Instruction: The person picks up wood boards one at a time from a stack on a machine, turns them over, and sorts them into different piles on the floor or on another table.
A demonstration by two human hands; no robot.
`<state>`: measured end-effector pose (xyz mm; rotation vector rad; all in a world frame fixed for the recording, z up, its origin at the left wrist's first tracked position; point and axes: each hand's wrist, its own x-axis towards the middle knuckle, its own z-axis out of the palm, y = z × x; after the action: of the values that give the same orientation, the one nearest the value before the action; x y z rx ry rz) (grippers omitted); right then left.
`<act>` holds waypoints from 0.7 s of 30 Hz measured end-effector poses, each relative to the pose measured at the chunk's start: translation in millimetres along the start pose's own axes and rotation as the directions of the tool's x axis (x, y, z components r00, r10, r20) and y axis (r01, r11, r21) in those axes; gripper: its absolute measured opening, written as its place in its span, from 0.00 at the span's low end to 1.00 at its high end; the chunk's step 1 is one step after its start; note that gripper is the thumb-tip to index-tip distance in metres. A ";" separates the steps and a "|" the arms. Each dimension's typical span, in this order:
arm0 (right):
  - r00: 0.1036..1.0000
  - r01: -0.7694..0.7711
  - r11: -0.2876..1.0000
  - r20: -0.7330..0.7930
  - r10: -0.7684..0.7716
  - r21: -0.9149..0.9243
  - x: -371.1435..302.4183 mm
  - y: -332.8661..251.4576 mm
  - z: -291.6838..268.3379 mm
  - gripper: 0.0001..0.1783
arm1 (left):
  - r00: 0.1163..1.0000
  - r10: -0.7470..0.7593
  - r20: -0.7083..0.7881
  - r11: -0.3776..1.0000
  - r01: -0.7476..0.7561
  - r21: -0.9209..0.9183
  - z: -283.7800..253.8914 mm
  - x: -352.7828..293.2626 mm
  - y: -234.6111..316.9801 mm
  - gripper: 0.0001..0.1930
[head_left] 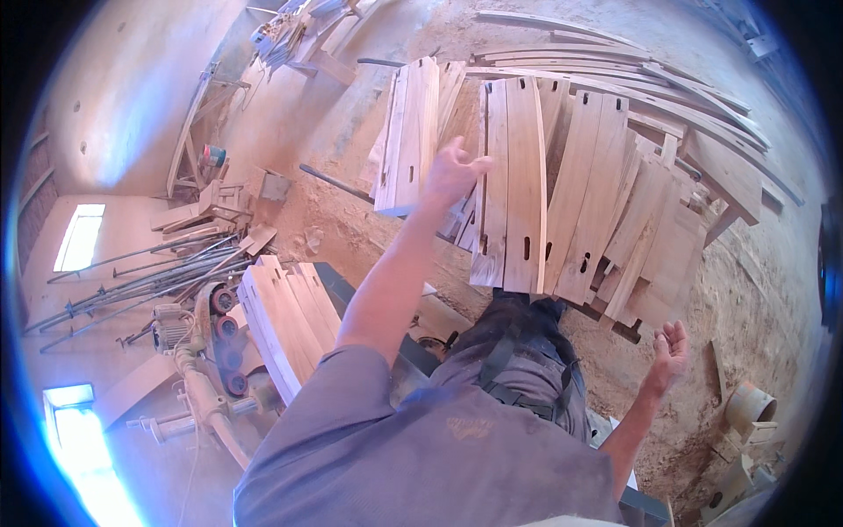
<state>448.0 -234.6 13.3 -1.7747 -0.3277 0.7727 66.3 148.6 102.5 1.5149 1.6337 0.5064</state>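
Several slotted planks (524, 176) lie in front of the person, side by side and running away from the body, with dark oblong slots near their ends. One group sits apart at the left, a pair is in the middle, and more overlap at the right, where plainer boards (645, 237) fan out at uneven angles. What carries them is mostly hidden.

The left hand (456, 172) reaches over the gap between the left group and the middle pair, a finger toward the pair's left edge; whether it touches, I cannot tell. Its grip is parted, the fingers half bent, nothing visible between them. The right hand (670, 356) is off to the right of the planks' near end, its grip loosely curled but not closed, with nothing seen in it.

Long strips (606, 75) are piled beyond the planks, and a wooden bench (724, 176) shows at the far right. Sawdust covers the floor (746, 307). By the left elbow stands a stack (290, 316) of more wood, next to a machine (206, 369) with dark wheels. Metal bars (167, 272) lie beyond, near the wall.
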 end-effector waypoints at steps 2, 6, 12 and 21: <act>1.000 -0.010 1.000 0.022 0.010 -0.018 4.7 0.6 7.8 0.30 | 0.951 0.158 -0.266 0.937 -0.059 0.345 -17.3 20.6 -22.3 0.49; 0.995 -0.080 0.996 0.054 0.081 -0.028 7.5 5.6 27.3 0.30 | 0.944 0.022 -0.330 0.825 0.169 0.539 -55.8 41.7 -42.9 0.41; 0.993 -0.102 0.994 0.062 0.103 -0.034 12.3 10.9 43.6 0.30 | 0.921 0.381 -0.079 0.597 -0.180 0.782 -34.2 78.9 -40.3 0.36; 0.998 -0.069 0.996 -0.006 0.069 -0.057 4.9 -7.9 49.7 0.27 | 0.938 0.001 0.347 0.100 -0.345 0.933 -18.6 164.5 -34.5 0.24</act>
<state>420.8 -192.1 10.6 -1.8488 -0.2901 0.8159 42.3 303.0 38.0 2.6267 1.5486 -1.0010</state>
